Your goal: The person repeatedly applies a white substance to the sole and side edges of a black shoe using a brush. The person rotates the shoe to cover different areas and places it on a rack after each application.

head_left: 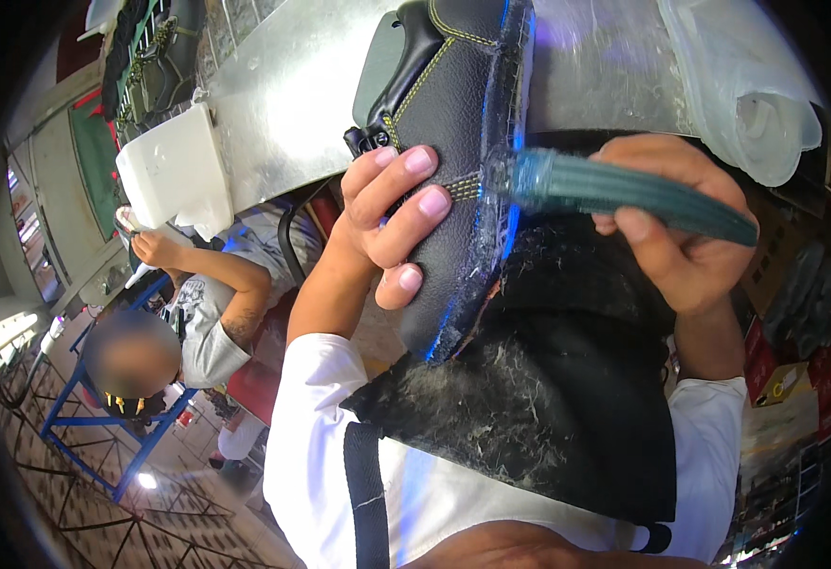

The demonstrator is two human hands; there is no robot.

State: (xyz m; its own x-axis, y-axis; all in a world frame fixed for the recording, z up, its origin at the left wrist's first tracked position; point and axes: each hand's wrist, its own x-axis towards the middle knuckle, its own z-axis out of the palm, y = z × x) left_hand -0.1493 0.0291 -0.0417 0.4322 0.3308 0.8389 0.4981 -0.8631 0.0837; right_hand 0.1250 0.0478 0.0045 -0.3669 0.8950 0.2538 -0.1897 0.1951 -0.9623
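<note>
A black leather shoe (pixel 458 104) with yellow stitching lies on its side at the upper middle. My left hand (pixel 392 213) is closed round it, fingers spread over the leather upper. Along its lower edge runs a shiny, wet-looking band with blue light on it. My right hand (pixel 685 223) grips a dark green brush (pixel 624 185) by its handle. The brush's head touches the edge of the shoe near the stitched seam; the bristle tips are hard to make out. Below the shoe hangs my black apron (pixel 529 398), marked with pale dried streaks.
A metal worktable (pixel 292 76) reaches across the top. At its left side stands a white plastic container (pixel 176 166); crumpled translucent plastic (pixel 747 85) lies at the upper right. Another person (pixel 216 294) sits at the left, hands near the container. Another dark shoe (pixel 164 66) is at the upper left.
</note>
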